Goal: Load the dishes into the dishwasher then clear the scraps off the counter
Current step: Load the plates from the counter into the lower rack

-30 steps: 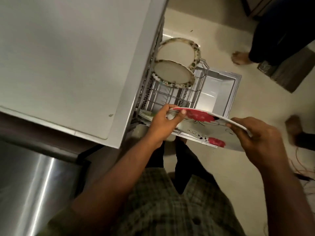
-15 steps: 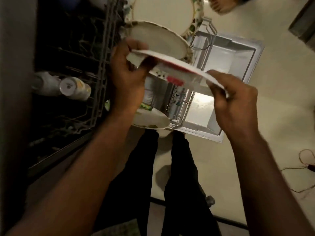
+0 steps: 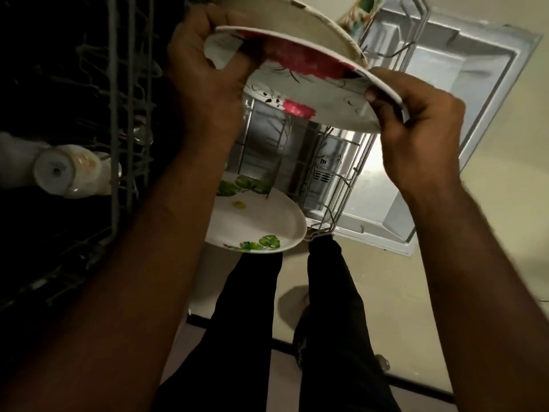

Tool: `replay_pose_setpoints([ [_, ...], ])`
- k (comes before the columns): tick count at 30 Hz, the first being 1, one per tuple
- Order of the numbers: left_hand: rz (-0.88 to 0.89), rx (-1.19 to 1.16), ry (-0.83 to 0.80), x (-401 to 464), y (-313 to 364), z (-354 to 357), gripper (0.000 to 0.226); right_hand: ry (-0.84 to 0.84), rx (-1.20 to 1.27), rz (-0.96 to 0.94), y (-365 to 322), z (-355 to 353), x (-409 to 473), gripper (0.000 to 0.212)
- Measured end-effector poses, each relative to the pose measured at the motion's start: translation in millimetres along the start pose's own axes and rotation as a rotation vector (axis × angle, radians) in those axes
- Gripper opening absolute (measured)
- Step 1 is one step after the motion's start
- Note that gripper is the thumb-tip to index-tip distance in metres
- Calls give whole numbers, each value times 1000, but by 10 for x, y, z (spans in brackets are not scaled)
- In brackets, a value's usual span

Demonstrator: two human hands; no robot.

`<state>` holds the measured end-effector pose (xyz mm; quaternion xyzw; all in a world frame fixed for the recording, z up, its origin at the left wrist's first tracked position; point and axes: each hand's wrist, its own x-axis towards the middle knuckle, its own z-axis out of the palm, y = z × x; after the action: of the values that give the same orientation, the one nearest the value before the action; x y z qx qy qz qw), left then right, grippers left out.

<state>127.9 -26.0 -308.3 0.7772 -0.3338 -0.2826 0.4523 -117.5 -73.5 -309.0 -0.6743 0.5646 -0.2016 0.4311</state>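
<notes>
Plate [image 3: 320, 93] in hand, the white one with red flowers, sits tilted above the lower rack [image 3: 335, 185] of the dishwasher, just in front of a cream plate [image 3: 300, 22] already standing in the tines. You should treat it as rigid and thin-rimmed; it looks like melamine or glazed ware, so judge it light to moderate in weight, slick where glossy, and liable to chip or clatter if it knocks the wire or its neighbour. The rim at opposite sides is the right place to hold it, and that is where you have it.

Your left hand [image 3: 205, 69] grips the far-left edge, thumb across the face and fingers curled behind, near the upper rack [image 3: 130, 84]. Your right hand [image 3: 416, 129] pinches the near-right rim, thumb on the patterned face, fingers wrapped under. Both hands are clamped on the same plate; neither is free.

Below, a plate with green leaves [image 3: 255, 224] leans at the rack's near end, apart from the one you carry. A cup [image 3: 68, 173] lies on its side in the upper rack. The dishwasher door [image 3: 463, 93] lies open over the floor.

Keep the plate on edge as you lower it, and I would judge the free slot lies between the cream plate and the leafy one.
</notes>
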Motion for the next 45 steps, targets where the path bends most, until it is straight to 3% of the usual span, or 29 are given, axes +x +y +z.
replay_pose_setpoints([
  [13, -62, 74, -121, 134, -260, 239, 38, -96, -36, 82, 265, 341, -2, 39],
  [19, -19, 216, -97, 103, -307, 272, 71, -132, -105, 84, 256, 352, 60, 41],
  [25, -105, 206, -119, -163, -255, 172, 96, -97, -129, 79, 30, 273, 65, 54],
  [33, -108, 170, -153, -1064, 474, -8, 79, -118, -222, -134, -538, -59, -179, 50],
  [45, -118, 214, -315, -2299, 1890, -1063, 77, -398, -139, -338, -2011, -729, -1322, 48],
])
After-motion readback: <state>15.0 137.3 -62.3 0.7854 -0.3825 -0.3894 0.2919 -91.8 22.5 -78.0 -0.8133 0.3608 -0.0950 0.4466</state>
